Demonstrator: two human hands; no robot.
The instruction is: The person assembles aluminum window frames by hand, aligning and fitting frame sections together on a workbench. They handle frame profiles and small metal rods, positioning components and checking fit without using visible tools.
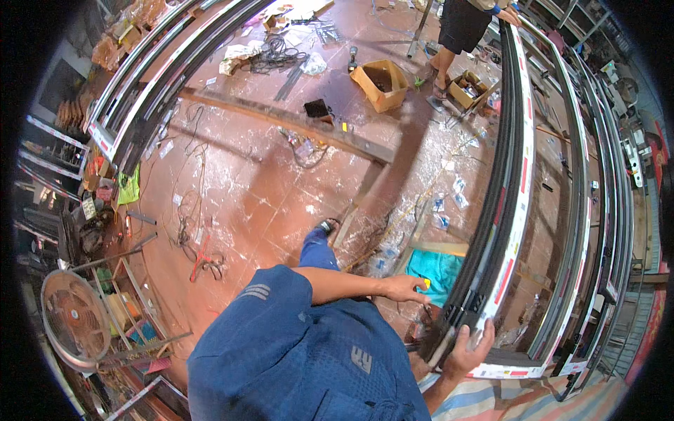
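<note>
On my right stands a long dark metal frame (502, 238) with white-and-red protective film along its edge. My right hand (467, 354) is at its near corner, fingers curled against the filmed edge. My left hand (407, 288) is closed, a small yellow object (424, 283) at its fingertips; its kind is too small to make out. A turquoise cloth (434, 275) lies just beyond that hand. At the frame's far end, another person's hands (509, 14) rest on the top.
More filmed frames stand to the right and far left (123, 133). A wooden beam (281, 121) crosses the floor. Cardboard boxes (381, 84), cables (279, 56) and scraps lie beyond. At left are a round fan (76, 316) and red-handled pliers or cutters (205, 261). Striped sheeting (519, 407) is near me.
</note>
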